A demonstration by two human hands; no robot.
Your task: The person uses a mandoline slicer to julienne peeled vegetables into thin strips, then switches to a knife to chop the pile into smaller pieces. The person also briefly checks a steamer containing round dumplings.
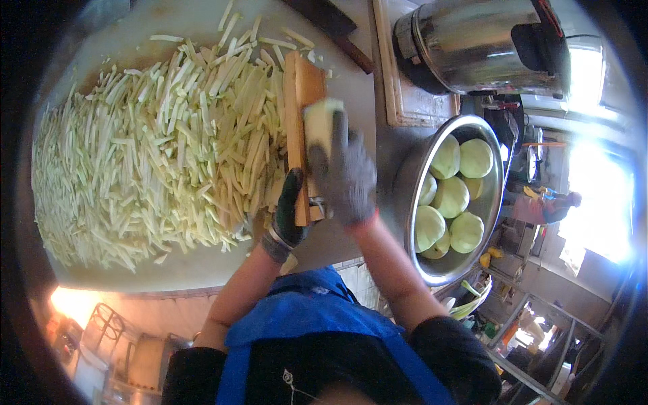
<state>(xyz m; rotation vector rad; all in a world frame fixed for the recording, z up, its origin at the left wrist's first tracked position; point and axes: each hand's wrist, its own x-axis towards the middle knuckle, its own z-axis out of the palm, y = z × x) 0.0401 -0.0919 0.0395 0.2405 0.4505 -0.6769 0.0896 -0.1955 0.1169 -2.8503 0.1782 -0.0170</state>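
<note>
My left hand point(288, 217), in a dark glove, grips the near end of a wooden slicer point(296, 126), a shredding board standing on its long edge. In a grey glove, my right hand point(349, 172) presses a pale green piece of peeled vegetable point(320, 121) against the slicer's right face. That hand is blurred, and its fingers cover part of the piece. The slicer's blade is hidden behind my right hand. Left of the slicer, a wide heap of pale green vegetable strips point(167, 147) spreads over the white cutting board point(202, 266).
A cleaver point(324, 20) lies at the board's far edge. To the right, a steel basin point(420, 271) holds several peeled round vegetables point(451, 196). Beyond it stands a large metal pot point(476, 45) by a wooden-framed board point(392, 109). Another person point(552, 207) is in the background at right.
</note>
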